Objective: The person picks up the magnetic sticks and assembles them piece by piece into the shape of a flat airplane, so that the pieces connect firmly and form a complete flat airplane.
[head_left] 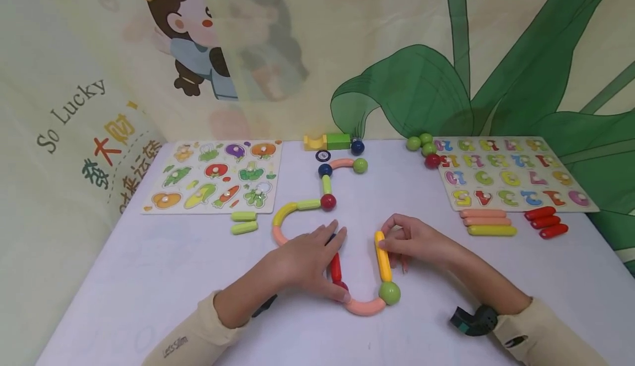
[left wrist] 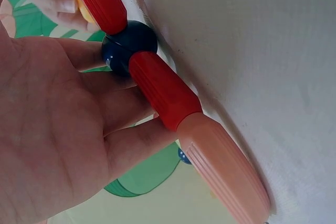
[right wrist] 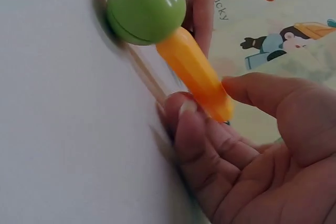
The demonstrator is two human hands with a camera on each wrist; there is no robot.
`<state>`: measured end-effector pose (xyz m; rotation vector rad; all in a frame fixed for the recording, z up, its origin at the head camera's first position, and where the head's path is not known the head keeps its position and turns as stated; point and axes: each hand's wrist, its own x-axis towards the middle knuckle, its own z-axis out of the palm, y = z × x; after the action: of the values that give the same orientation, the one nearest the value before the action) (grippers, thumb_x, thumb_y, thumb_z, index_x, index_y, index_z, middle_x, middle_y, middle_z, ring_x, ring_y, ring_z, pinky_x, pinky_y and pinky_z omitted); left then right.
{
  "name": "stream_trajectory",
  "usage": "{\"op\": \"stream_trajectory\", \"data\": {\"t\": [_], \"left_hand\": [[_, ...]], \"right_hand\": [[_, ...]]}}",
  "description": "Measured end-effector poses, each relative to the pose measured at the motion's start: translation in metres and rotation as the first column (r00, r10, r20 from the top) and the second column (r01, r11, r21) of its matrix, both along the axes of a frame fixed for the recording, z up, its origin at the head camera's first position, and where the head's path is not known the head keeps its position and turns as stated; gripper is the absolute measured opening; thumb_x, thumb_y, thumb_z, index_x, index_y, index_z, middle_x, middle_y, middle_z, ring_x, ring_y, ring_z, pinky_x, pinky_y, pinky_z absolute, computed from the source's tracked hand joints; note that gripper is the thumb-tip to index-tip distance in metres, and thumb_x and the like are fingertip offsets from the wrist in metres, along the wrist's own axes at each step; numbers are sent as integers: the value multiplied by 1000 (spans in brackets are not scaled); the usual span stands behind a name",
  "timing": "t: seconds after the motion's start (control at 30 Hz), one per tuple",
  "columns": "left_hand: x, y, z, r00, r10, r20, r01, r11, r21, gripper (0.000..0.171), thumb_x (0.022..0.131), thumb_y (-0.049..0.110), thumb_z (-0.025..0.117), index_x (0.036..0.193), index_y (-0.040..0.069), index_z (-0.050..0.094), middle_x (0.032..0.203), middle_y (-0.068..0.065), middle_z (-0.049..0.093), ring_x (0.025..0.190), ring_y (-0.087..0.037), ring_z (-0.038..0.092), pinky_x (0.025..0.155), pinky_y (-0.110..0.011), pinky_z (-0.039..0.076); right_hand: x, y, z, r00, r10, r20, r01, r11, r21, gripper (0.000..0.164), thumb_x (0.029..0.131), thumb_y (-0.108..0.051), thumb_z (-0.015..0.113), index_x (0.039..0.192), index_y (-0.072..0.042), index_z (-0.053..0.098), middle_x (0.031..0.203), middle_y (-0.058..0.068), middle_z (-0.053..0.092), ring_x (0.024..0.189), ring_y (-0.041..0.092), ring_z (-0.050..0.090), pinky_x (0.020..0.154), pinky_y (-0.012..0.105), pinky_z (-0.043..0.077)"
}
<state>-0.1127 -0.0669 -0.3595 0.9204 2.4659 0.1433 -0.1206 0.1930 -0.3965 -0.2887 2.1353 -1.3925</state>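
Note:
A chain of toy balls and rods, magnetic-looking, winds over the white table. My right hand (head_left: 409, 240) pinches the upper end of a yellow-orange rod (head_left: 383, 258) between thumb and fingers. The rod's other end meets a green ball (head_left: 389, 292), which a curved pink rod (head_left: 365, 306) joins to a red ball (head_left: 340, 286). Spread over the middle of the chain, my left hand (head_left: 307, 258) has its thumb at that red ball. In the left wrist view, its extended fingers touch a dark blue ball (left wrist: 130, 45) and a red rod (left wrist: 164, 90); the head view partly hides these.
A vegetable puzzle board (head_left: 213, 176) lies at the left, a number board (head_left: 511, 173) at the right. Green rods (head_left: 244, 227), pink and yellow rods (head_left: 488, 222) and red rods (head_left: 545, 222) lie nearby. At the back are loose green balls (head_left: 421, 143) and blocks (head_left: 327, 142).

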Motion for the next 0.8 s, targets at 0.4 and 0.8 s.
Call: {"op": "stream_trajectory", "data": {"t": [0.4,0.8], "left_hand": [[1,0,0,1000,-17,0,17,1000,-4,110,58,75,60,145,23,17,149,-2,15,133,-23,20,94,-45,37],[1,0,0,1000,-13,-6,13,1000,-13,111,58,76,59,145,23,17,149,-3,16,133,-23,20,94,-45,38]], "right_hand": [[24,90,44,853,150,-500,334,579,743,38,71,-18,76,104,-3,67,86,16,62,68,23,50,48,29,43],[21,65,32,948,159,-276,109,653,750,22,72,-29,73,70,-13,58,57,0,48,54,15,45,47,27,37]]}}
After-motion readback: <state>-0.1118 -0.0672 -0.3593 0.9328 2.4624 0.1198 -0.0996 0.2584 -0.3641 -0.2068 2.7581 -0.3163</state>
